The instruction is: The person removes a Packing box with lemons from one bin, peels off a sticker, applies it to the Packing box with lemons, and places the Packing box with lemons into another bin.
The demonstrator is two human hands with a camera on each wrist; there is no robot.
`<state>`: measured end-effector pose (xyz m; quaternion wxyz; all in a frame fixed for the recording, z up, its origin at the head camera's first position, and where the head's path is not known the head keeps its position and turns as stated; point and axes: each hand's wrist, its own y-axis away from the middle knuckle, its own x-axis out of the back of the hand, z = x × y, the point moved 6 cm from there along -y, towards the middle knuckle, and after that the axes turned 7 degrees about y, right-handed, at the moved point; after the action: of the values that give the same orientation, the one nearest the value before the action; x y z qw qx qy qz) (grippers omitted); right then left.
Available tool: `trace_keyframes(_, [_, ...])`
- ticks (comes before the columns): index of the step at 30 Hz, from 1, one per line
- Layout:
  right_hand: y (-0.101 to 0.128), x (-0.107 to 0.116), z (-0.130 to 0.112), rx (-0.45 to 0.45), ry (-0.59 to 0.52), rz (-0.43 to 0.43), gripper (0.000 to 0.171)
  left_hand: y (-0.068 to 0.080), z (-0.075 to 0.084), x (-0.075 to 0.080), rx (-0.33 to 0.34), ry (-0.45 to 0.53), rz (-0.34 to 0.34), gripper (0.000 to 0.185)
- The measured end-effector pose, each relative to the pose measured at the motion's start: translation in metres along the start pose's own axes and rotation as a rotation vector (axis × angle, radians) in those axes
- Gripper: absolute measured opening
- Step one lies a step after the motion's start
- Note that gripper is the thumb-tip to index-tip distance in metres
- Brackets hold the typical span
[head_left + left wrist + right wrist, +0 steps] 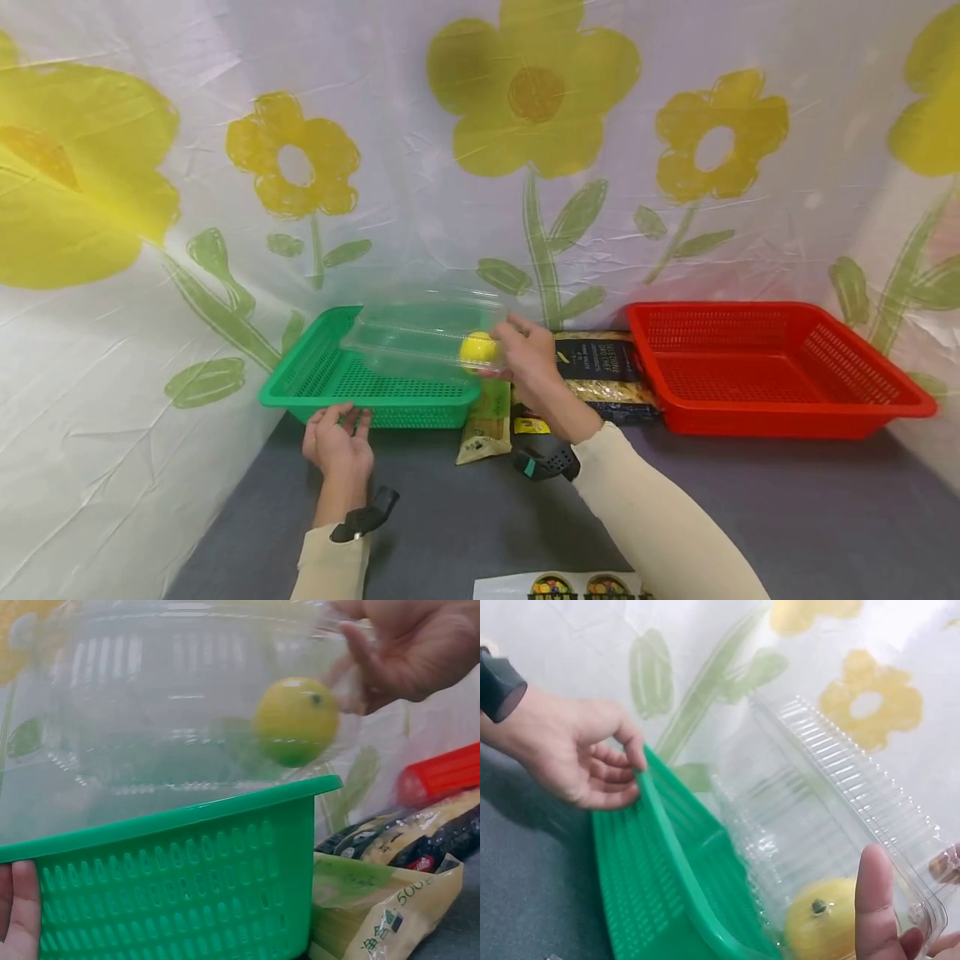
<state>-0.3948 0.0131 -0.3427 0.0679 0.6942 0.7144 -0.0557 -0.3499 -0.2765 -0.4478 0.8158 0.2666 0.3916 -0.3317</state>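
Observation:
My right hand (pixel 534 358) grips one end of a clear plastic clamshell box (pixel 408 335), tilted above the green basket (pixel 420 412). Through its transparent wall shows a round yellow fruit (pixel 477 347) with a small stem mark, lying at the end nearest that hand. At the basket's front left, my left hand (pixel 339 440) holds the rim, its thumb on top and fingers curled against the outer wall in the right wrist view. Part of the right hand is outside the right wrist view, where its raised finger (pixel 875 907) shows beside the box.
A red basket (pixel 795 417) stands at the right. Between the baskets lie a dark pasta bag (pixel 607 371), a green and beige noodle packet (pixel 486 429) and a small yellow packet (pixel 531 426). A printed sheet (pixel 502 588) lies at the near edge; a flowered cloth hangs behind.

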Motion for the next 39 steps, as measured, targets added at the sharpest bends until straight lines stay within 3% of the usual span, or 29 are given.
trace_keyframes(17, [0.028,0.047,0.0,0.014,0.032,0.041,0.063,-0.003,0.011,-0.002,0.045,0.066,-0.022,0.023])
trace_keyframes(28, [0.061,0.108,0.0,0.008,0.147,0.065,0.059,0.002,0.001,-0.004,0.08,0.096,-0.064,0.026])
trace_keyframes(39, [0.092,0.148,0.0,0.014,0.257,0.078,0.059,0.002,-0.002,-0.002,0.091,0.077,-0.056,0.026])
